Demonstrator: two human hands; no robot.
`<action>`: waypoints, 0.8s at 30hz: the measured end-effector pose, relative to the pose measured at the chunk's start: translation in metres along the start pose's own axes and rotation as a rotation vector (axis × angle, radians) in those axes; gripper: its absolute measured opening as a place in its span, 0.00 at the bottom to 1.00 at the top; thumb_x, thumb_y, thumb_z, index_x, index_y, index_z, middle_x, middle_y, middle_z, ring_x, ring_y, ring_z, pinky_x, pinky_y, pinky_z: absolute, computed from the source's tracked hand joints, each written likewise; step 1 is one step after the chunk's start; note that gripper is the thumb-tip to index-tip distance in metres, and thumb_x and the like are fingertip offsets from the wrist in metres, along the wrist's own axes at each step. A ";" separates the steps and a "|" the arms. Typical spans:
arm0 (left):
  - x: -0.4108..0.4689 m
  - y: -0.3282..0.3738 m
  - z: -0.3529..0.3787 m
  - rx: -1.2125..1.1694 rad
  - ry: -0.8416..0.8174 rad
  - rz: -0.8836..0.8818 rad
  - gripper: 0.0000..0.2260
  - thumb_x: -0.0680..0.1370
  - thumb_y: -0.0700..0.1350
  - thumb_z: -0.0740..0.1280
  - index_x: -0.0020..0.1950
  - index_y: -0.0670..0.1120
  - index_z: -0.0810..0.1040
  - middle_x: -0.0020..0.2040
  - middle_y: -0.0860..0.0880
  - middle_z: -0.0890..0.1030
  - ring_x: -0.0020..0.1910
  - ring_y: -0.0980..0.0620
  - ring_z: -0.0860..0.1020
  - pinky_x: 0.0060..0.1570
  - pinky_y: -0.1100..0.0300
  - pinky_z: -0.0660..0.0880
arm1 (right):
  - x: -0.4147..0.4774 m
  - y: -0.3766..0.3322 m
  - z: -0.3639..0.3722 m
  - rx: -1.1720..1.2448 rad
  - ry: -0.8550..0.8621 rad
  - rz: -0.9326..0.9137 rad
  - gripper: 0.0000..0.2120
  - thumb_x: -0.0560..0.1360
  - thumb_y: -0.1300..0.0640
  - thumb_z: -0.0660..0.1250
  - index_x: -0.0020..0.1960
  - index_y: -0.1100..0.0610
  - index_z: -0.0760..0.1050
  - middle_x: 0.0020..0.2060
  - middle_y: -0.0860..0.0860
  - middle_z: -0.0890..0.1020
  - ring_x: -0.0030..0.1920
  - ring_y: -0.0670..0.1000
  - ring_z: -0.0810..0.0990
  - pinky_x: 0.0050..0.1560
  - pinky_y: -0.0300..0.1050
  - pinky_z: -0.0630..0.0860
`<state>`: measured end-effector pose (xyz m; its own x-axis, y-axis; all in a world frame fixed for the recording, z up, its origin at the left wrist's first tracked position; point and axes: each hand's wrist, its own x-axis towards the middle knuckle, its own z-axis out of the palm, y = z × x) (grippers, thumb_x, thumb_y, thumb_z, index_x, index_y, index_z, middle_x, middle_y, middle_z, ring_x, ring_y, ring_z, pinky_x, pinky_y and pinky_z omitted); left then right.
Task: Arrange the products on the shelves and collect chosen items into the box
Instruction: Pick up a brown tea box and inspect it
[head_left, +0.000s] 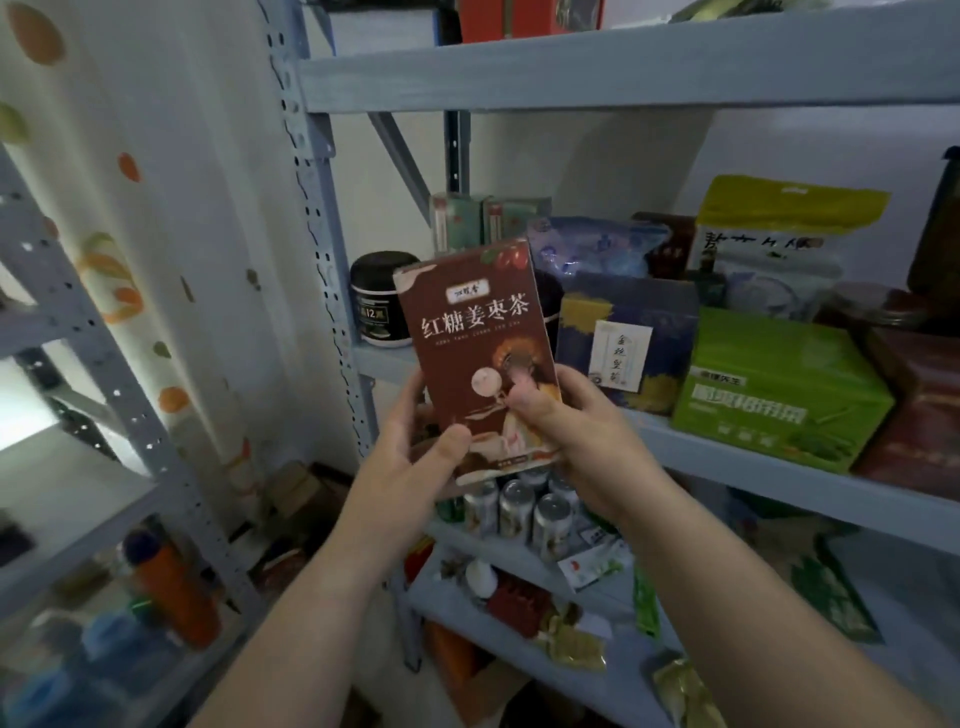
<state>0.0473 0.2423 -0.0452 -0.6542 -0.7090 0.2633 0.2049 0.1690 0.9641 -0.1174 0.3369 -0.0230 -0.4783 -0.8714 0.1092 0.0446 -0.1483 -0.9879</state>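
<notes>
While both hands share the load, the step in hand looks like checking the label and deciding whether this item goes on the shelf or into the collecting box, which is not in view. Nearest the camera, the left hand (410, 457) pinches the lower left corner of the brown tea box (478, 332), thumb flat on the printed front and fingers hidden behind. The right hand (576, 431) pinches the lower right edge the same way.

To do this well, the person would likely keep both thumbs low so the title stays uncovered. It would also help to shift the hold nearer the middle before reaching out, since a grip at the bottom end lets the tall top sway.

The tea box hangs in the air in front of the middle shelf (727, 460), touching nothing but the hands. Its long axis runs nearly upright, with the top leaning a little left. The printed face is turned to the person, the characters are right way up, and the top end points upward.

Farther back on that shelf, a black jar (382, 299) stands to the left, a blue box (628, 338) to the right and a green box (779, 395) farther right. The tea box hides whether there is room between the jar and the blue box. If it goes there, it should slide in upright, face outward, without nudging the jar.
</notes>
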 end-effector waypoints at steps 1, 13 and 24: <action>-0.002 -0.007 -0.005 -0.058 0.002 -0.035 0.31 0.76 0.57 0.72 0.77 0.61 0.66 0.66 0.56 0.81 0.62 0.49 0.82 0.56 0.45 0.81 | -0.002 0.007 0.007 0.034 -0.003 0.028 0.27 0.70 0.44 0.78 0.64 0.52 0.76 0.57 0.56 0.85 0.50 0.56 0.87 0.49 0.53 0.84; -0.020 -0.057 -0.073 -0.296 0.135 -0.310 0.18 0.84 0.46 0.64 0.74 0.56 0.69 0.56 0.45 0.86 0.53 0.41 0.85 0.48 0.38 0.82 | -0.024 0.082 0.076 0.133 0.145 0.056 0.20 0.78 0.45 0.63 0.68 0.50 0.78 0.59 0.53 0.85 0.60 0.56 0.84 0.59 0.60 0.80; -0.044 -0.072 -0.099 -0.451 -0.136 -0.479 0.19 0.83 0.51 0.63 0.71 0.44 0.72 0.61 0.38 0.83 0.56 0.37 0.84 0.51 0.38 0.82 | -0.047 0.120 0.110 0.216 0.153 0.210 0.27 0.74 0.48 0.70 0.70 0.57 0.75 0.61 0.55 0.85 0.60 0.55 0.84 0.60 0.56 0.80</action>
<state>0.1336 0.1934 -0.1295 -0.8284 -0.5371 -0.1593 0.1340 -0.4661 0.8745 0.0064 0.3087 -0.1346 -0.5643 -0.8155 -0.1285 0.3329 -0.0823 -0.9393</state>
